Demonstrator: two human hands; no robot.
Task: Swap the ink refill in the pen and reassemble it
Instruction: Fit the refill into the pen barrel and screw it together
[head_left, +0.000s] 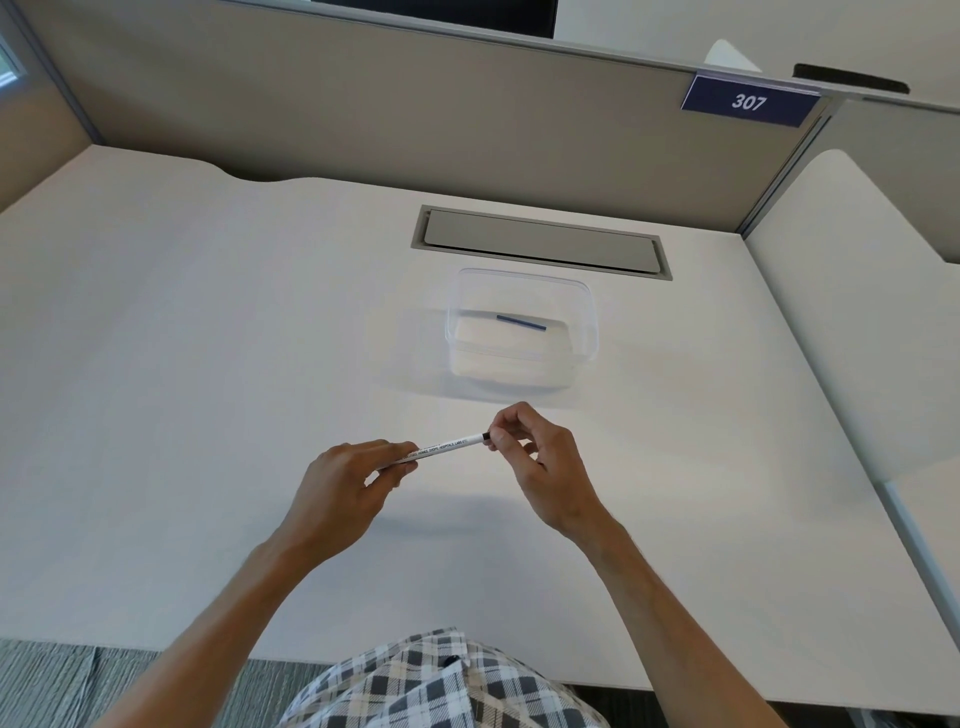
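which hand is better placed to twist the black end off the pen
Right. The right hand already pinches the pen's black end, while the left hand grips the other end of the barrel and can likely steady it. The refill in the clear tub also lies on the right hand's side.

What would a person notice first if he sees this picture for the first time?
Two bare hands hold a white pen above the near middle of the desk: the left hand grips one end, the right hand pinches the black end. Behind them stands a clear plastic box with a blue refill inside.
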